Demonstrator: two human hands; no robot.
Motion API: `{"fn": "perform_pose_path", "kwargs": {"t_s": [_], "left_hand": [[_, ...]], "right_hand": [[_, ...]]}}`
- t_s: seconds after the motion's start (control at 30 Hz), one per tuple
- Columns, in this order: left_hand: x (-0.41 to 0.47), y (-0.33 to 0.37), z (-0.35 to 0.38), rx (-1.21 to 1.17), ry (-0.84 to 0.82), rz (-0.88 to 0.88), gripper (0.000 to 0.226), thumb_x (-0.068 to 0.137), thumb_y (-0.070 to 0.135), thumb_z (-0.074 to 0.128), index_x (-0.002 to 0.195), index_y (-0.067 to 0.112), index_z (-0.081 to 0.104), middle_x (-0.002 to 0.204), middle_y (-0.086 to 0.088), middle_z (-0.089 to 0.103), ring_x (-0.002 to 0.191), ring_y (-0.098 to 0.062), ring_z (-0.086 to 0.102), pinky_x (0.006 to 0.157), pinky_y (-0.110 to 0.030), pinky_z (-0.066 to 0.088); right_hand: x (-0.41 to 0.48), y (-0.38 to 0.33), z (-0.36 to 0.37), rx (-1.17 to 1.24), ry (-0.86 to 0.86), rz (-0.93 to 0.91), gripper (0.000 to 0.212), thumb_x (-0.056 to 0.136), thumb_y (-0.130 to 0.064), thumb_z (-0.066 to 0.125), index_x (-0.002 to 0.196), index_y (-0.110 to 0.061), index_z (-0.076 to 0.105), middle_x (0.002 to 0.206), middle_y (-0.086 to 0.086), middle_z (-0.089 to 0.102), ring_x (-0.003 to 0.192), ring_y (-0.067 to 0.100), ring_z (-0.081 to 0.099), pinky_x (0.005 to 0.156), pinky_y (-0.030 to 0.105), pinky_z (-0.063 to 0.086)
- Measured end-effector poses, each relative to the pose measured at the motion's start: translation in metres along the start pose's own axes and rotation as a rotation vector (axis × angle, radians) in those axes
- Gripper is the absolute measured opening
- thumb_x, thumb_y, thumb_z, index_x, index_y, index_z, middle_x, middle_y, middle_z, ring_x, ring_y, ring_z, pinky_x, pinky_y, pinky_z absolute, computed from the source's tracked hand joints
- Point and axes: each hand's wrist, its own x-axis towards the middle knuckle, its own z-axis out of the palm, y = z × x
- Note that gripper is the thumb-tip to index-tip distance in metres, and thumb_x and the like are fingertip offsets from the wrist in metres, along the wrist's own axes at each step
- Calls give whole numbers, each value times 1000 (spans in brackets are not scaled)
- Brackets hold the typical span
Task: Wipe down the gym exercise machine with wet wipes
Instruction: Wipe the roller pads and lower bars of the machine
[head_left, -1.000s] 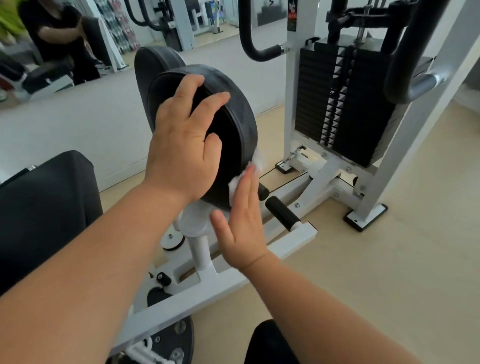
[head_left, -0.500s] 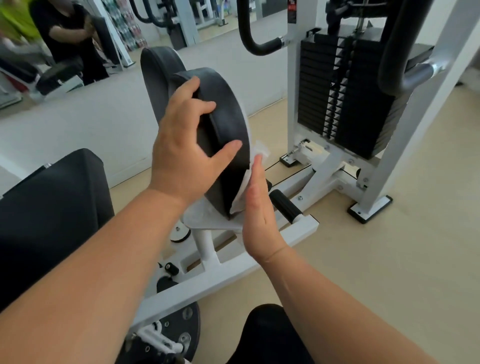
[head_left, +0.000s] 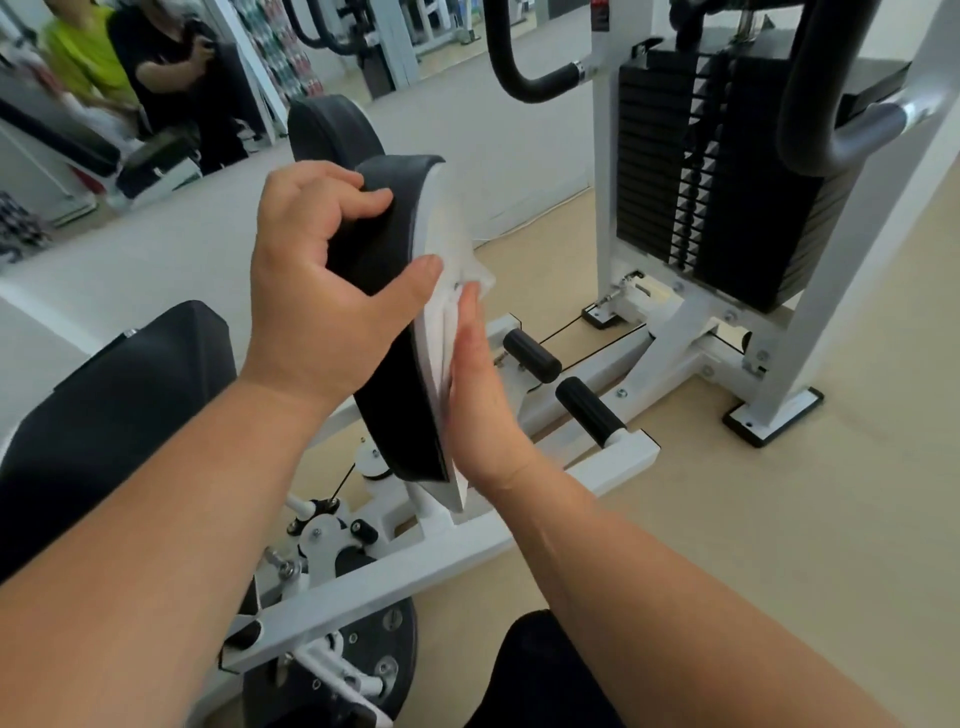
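Wiping the black pad (head_left: 395, 322) at the centre of the scene, mounted above the near end of the white frame (head_left: 415, 566). Turned edge-on now, rim toward the camera; 1 second ago showed its cushioned face almost squarely, and 0.5 seconds ago stood only part-way round. Exposes on its right side the white backing plate (head_left: 444, 218), out of sight 1 second ago. Clamped by the left hand (head_left: 322, 291), fingers curled over the far left face and thumb hooked across the rim toward the right, no longer spread flat over the cushion. Met on the right by the right hand (head_left: 483, 405), held flat with fingers straight and together, pressing a wet wipe (head_left: 475, 275) against that backing plate, a crumpled corner poking out past the fingertips; 1 second ago worked only the lower right rim. Suggests the front and edge of this pad as dealt with and the back as the step in hand. Judged mid-task: likely still to do are the 2nd pad (head_left: 332, 135) just behind and to the left, the 2 black foot pegs (head_left: 532, 356) to the right, the seat cushion (head_left: 119, 415) near left, and whatever needs it around the weight stack (head_left: 675, 171) far right. Worth keeping the left grip firm, lest the pad swivel away under the wiping pressure.
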Motion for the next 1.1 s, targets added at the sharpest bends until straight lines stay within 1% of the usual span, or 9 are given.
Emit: {"fn": "perform_pose_path", "kwargs": {"t_s": [0.13,0.3,0.4,0.5,0.6,0.7,0.87,1.0,1.1], "left_hand": [[0,-3,-5,-25,-6,0,40,77,23,77,109,3,65,119,-9,53,115,-19,54,102,-23,42],[-3,-17,-20,-121,-88,42,40,81,25,72,111,2,62,123,-11,52,119,-27,54,105,-35,43],[-3,-18,-21,-146,-94,57,38,81,27,72,111,5,62,122,-11,52,120,-28,53,106,-40,44],[-3,-12,-15,-125,-57,51,38,78,25,74,107,3,64,119,-10,52,116,-24,53,104,-32,42],[-4,-8,-9,-102,-25,40,36,77,21,77,106,2,65,118,-8,52,115,-22,54,103,-27,41],[-3,-7,-6,-57,22,62,29,85,20,74,105,1,66,116,-8,54,113,-21,54,102,-23,40],[-2,-6,1,-6,68,79,21,96,18,66,97,-3,66,111,-19,60,109,-26,57,99,-20,39],[-2,-3,5,24,84,51,24,95,21,66,98,-2,66,113,-19,60,110,-23,56,96,-15,39],[-1,0,7,32,101,42,26,95,23,66,99,-2,66,114,-19,60,110,-21,56,95,-11,38]], "right_hand": [[19,-28,-3,71,11,-113,118,74,-101,16,164,-27,-4,171,-13,-12,155,1,-16,129,46,-3],[-55,20,17,-320,-94,-396,95,97,-77,8,161,-11,-13,170,-1,-22,157,22,-21,128,50,-5],[-34,54,22,-182,8,-34,105,77,-97,2,159,-34,-21,167,-18,-25,157,11,-19,129,49,-6],[32,46,9,197,127,217,111,69,-106,18,162,-46,9,172,-16,8,159,9,2,128,53,4],[61,-9,-1,258,150,2,100,87,-92,22,165,-30,9,169,-18,9,154,-1,10,128,38,10],[34,-45,-2,6,83,-269,113,84,-93,19,165,-17,-2,173,-4,-6,158,8,-8,130,47,0],[-52,35,19,-179,-10,-328,90,99,-75,12,162,-14,-11,172,-2,-15,159,21,-13,130,47,-1],[12,45,13,287,100,333,107,71,-104,27,160,-44,27,168,-7,28,157,21,21,126,58,16],[54,13,-7,363,81,253,87,93,-86,19,150,-28,50,148,6,59,140,23,52,121,49,36]]}}
